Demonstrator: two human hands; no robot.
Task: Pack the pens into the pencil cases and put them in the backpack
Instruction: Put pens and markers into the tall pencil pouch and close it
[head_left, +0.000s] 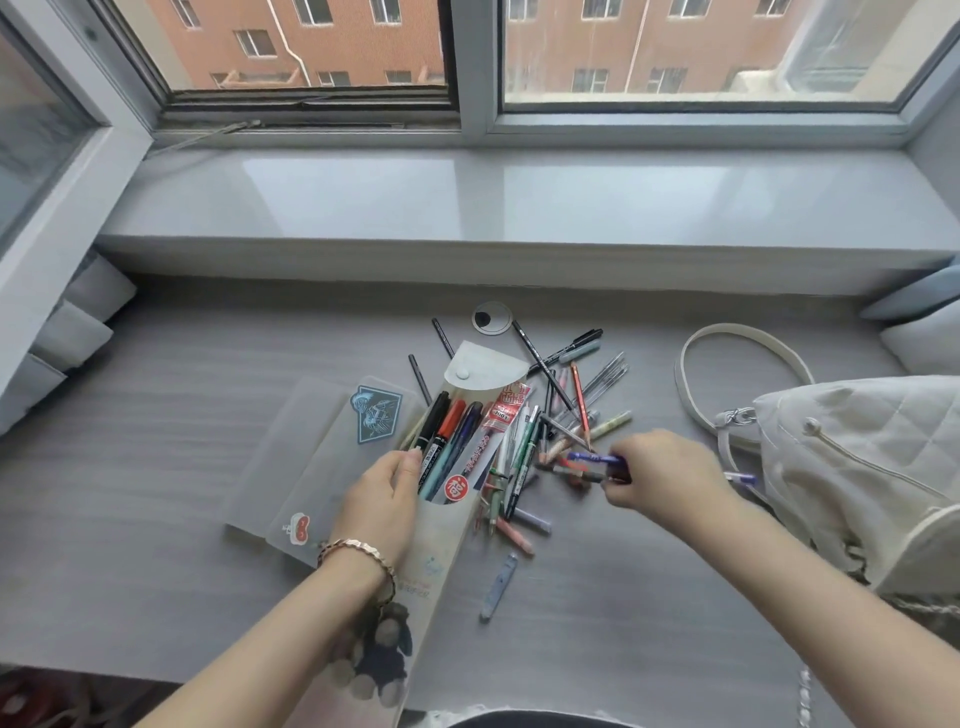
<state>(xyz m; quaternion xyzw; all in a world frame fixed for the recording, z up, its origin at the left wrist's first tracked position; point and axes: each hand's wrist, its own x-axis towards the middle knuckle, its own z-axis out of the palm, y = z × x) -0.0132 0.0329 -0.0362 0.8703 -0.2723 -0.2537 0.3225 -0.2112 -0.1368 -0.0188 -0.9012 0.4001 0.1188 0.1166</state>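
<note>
A translucent slim pencil case (441, 551) with its snap flap open lies tilted on the desk, holding several pens (449, 436). My left hand (382, 499) grips its left edge near the opening. A second frosted case (332, 457) with stickers lies flat beside it on the left. A pile of loose pens (561, 410) spreads out to the right of the open case. My right hand (662, 470) pinches a blue pen (592, 458) over that pile. The white quilted backpack (857, 467) rests at the right.
A backpack strap (737, 343) loops on the grey desk (156, 415). A round cable grommet (492, 317) sits behind the pens. A blue clip-like piece (498, 587) lies apart near the front. The window sill (467, 208) runs along the back; cushions (919, 322) lie at the far right.
</note>
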